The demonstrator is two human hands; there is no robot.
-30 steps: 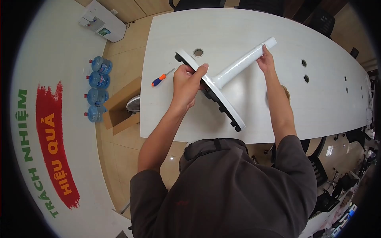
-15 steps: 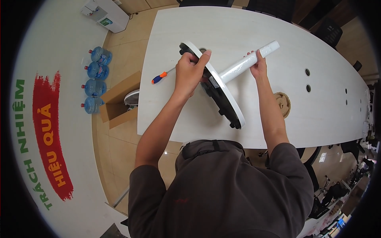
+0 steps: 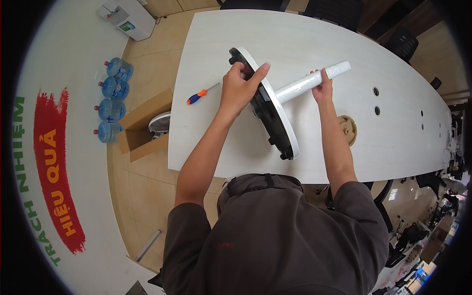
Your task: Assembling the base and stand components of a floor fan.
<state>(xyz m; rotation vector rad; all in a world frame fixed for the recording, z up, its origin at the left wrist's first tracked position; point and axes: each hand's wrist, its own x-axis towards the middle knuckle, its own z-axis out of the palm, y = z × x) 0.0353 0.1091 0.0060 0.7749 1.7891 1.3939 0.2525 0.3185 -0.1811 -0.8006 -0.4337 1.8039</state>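
Base [image 3: 275, 110] stands on edge; left hand [image 3: 239, 88] grips its rim, right hand [image 3: 322, 88] clasps pole [image 3: 309, 82]; it may roll off the surface [image 3: 305, 39].

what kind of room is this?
Probably an office meeting room: a long white conference table with cable holes, dark office chairs along its far side, and water-cooler bottles on the floor by the wall.
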